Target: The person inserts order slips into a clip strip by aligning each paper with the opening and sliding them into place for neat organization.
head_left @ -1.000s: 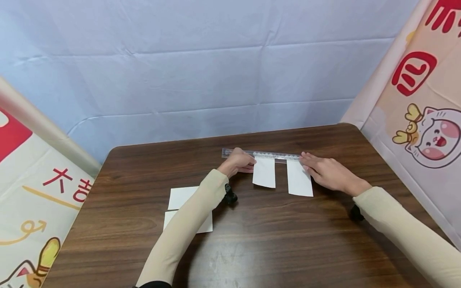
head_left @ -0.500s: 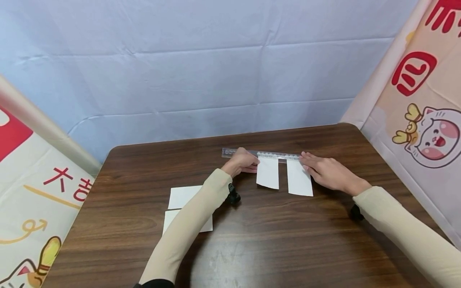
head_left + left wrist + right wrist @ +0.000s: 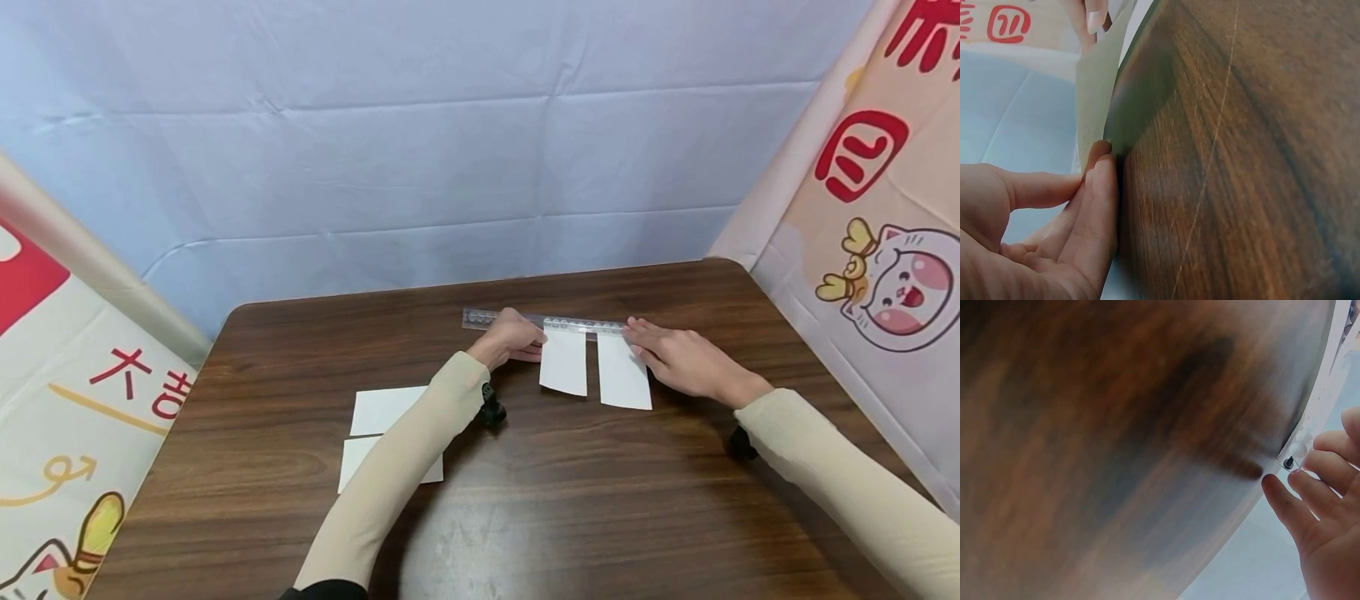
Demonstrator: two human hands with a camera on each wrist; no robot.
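A clear plastic ruler [image 3: 480, 318] lies along the far part of the table. Two white paper pieces sit at its near edge, a narrow gap between them. My left hand [image 3: 512, 335] pinches the left paper piece [image 3: 563, 367] at its left edge; thumb and fingertips meet on the paper [image 3: 1094, 94] in the left wrist view. Across the ruler's right end rests my right hand [image 3: 682, 358], its fingers extended, touching the upper right of the right paper piece [image 3: 624, 379]. In the right wrist view the fingers of this hand [image 3: 1329, 512] reach the ruler's end.
Two more white paper pieces lie at the left of the table: a farther one [image 3: 381, 408] and a nearer one [image 3: 356, 454], partly under my left forearm. Pale cloth [image 3: 420, 150] hangs behind the brown wooden table [image 3: 562, 517]. Printed banners flank both sides.
My left hand has slid right with the left paper piece, narrowing the gap to the right piece. The right hand and the ruler stay in place.
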